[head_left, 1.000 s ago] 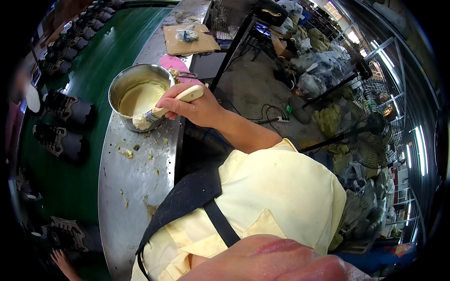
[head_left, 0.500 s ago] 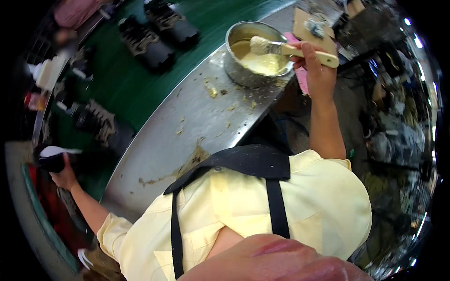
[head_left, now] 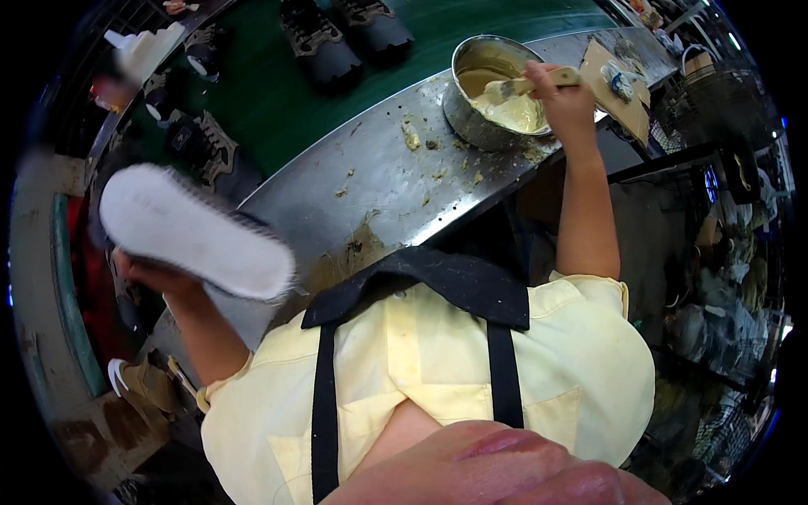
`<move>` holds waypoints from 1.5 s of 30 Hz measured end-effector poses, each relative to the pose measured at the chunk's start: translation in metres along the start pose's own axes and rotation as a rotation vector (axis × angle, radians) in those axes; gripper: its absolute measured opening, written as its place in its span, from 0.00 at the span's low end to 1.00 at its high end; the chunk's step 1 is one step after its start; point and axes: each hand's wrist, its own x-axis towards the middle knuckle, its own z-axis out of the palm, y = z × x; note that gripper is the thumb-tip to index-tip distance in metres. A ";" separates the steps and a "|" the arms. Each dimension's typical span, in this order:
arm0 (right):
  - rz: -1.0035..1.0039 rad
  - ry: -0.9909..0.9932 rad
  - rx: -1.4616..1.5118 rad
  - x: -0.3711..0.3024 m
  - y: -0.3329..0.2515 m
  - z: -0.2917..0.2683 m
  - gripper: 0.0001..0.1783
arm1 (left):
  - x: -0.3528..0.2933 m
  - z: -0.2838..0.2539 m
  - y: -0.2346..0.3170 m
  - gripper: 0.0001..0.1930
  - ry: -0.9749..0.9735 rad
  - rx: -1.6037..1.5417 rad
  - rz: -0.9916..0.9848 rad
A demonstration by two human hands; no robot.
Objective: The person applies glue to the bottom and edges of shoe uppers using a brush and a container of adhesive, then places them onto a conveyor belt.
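Shoe (head_left: 198, 236) underside up, left hand (head_left: 158, 276) clamping it; right hand (head_left: 562, 99), fingers round brush (head_left: 515, 87), seemingly loads paste (head_left: 518, 115) from pot (head_left: 470, 124); next calls for clean lifting.

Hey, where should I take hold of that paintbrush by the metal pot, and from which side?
Probably by its pale handle, from the right: that end juts out past the rim of the metal pot, while the bristles point left over the cream-coloured paste. The right hand grips the handle there.
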 end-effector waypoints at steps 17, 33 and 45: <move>0.150 0.271 0.551 0.003 0.001 -0.020 0.16 | -0.058 0.108 -0.112 0.30 -0.654 0.134 -0.437; -0.204 -0.189 0.621 -0.031 -0.133 0.051 0.17 | -0.059 0.119 -0.110 0.35 -0.918 0.123 -0.268; -0.213 0.032 0.552 -0.023 -0.139 0.055 0.15 | -0.064 0.114 -0.109 0.36 -0.882 0.144 -0.180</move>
